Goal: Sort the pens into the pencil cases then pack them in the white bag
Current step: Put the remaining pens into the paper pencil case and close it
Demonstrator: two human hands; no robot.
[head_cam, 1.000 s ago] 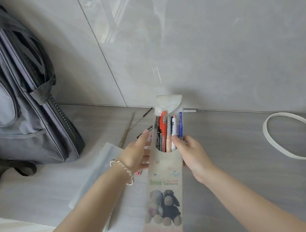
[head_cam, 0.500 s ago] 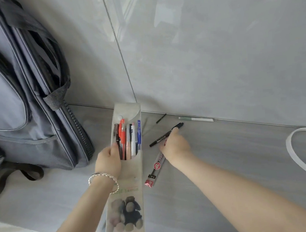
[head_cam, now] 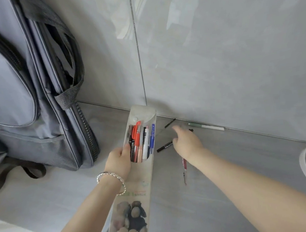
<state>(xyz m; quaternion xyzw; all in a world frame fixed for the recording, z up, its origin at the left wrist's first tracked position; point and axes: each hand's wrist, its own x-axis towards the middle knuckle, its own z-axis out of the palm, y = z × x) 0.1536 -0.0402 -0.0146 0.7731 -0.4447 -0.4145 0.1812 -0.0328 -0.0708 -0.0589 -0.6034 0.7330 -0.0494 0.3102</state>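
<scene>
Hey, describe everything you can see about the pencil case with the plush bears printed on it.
The pencil case is a long, flat, translucent plastic-looking sleeve, pale beige, with two plush bears and small lettering printed near its lower end. Its rounded flap with a white snap is open, pointing at the wall. Several pens, red, orange, white, blue and dark, stand packed in its mouth. The left hand grips its left edge, thumb beside the pens.
</scene>
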